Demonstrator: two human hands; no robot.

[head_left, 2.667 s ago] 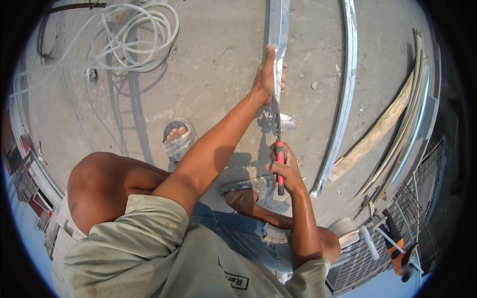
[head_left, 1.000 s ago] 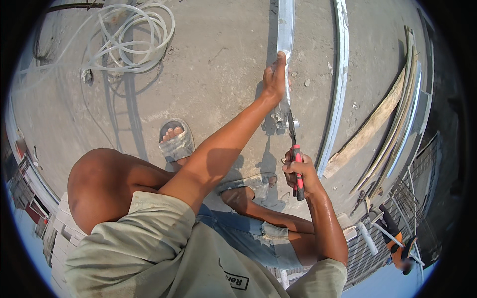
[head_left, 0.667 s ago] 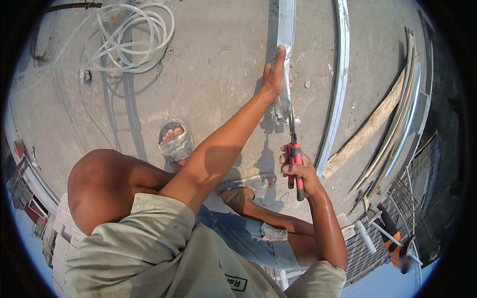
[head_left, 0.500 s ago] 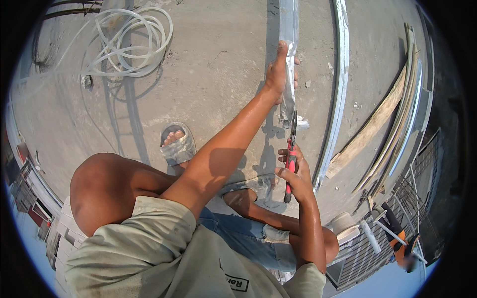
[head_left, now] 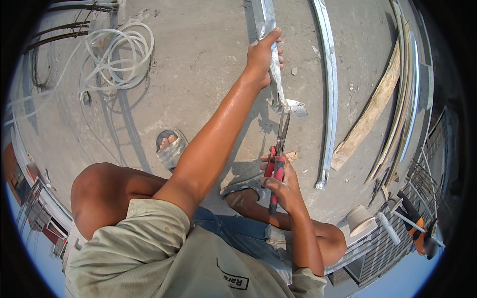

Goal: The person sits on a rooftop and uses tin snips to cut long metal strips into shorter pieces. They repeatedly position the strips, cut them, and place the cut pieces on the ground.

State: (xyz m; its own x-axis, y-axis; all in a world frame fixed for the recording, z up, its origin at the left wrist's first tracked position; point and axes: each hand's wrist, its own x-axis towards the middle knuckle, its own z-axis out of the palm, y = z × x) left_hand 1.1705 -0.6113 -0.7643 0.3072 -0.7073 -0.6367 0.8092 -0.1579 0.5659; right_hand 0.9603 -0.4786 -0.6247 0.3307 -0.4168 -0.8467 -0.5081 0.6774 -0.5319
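Observation:
My left hand [head_left: 261,58] is wrapped round the near part of a long silvery metal channel [head_left: 263,17], thumb on top and fingers curled over its far side. The channel's near end is bent and crumpled, with a small metal flap [head_left: 297,108] beside it. Below that end, my right hand [head_left: 286,185] grips a pair of tin snips [head_left: 279,169] by red and black handles. Their blades are parted and point up at the crumpled end, with the tips close to it; whether they touch it I cannot tell.
A second metal channel [head_left: 327,89] lies on the concrete floor to the right. Beyond it are a wooden plank [head_left: 372,109] and several thin strips [head_left: 403,104]. Coiled clear hose [head_left: 121,59] and dark rods [head_left: 59,36] lie at the far left. A whitish bucket [head_left: 358,220] stands at lower right.
The blades of the snips have parted. Both hands, with the channel and snips, have shifted left in the picture, as has much of the floor scene.

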